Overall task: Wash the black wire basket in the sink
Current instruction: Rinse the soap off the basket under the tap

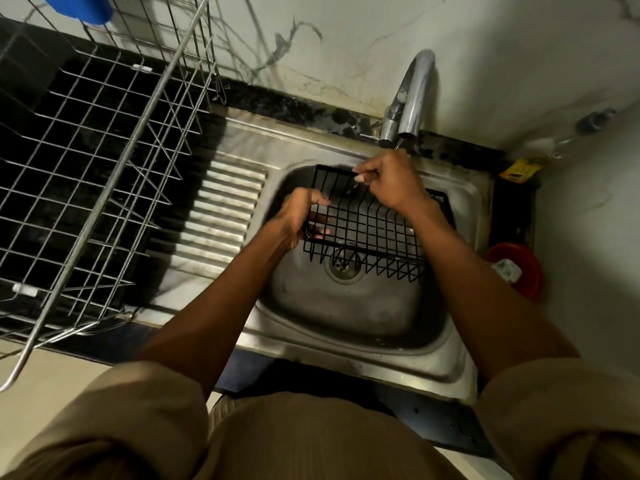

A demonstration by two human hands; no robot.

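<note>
You have the black wire basket (pixel 367 223) held over the bowl of the sink (pixel 346 306), directly under the spout of the tap (pixel 412 98) and above the drain (pixel 343 263); it hangs clear of the sink floor, tilted with its open grid facing up toward you. Your left hand (pixel 298 216) grips the basket's left end, fingers curled round the wires, some fingertips visible through the mesh. Your right hand (pixel 388 181) pinches the far top rim near the tap, fingers bent over the wire, thumb side hidden. A thin trickle appears to fall from the spout onto that rim, but the flow is too faint to confirm. No sponge, brush or suds are visible on the basket or in either hand, so judge this as the rinsing or wetting stage: basket in position and under the tap, scrubbing either not begun or being done bare-handed. Remaining, by estimate: turn the basket so every side meets the water, rub the wires, shake off, then set it aside. The steel dish rack (pixel 104 150) on the counter to your left is the likely place for that. A red bowl (pixel 519 268) sits at the sink's right edge.
</note>
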